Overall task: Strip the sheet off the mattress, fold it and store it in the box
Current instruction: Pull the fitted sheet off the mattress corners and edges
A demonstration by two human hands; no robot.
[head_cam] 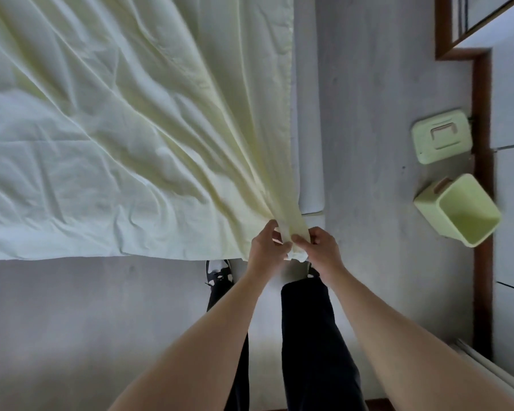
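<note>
Pale yellow cloth fills the upper left of the view: the sheet (107,137) lies rumpled over the mattress (310,143), its folds running together toward one gathered corner at the near right. The sheet's near edge runs almost straight across, and below it lies a wide stretch of bare grey floor (72,315). Along the right side, a strip of mattress shows uncovered, ending in a rounded corner just above the hands.

Right of the mattress, another band of open floor reaches to a dark wooden skirting board (482,232) at the wall. Against that board lies the light green box (460,212), tipped so its open mouth faces the camera, and just beyond it the matching lid (441,140) lies flat with its handle up. Both sit well apart from the hands.

The left hand (266,247) and right hand (321,247) meet at the gathered corner, each with fingers curled and pinching the bunched cloth between them, thumbs nearly touching. A small tail of cloth hangs below the grip. Beneath the arms stand dark trouser legs (309,336) and black-and-white shoes (218,272) at the sheet's near edge.
</note>
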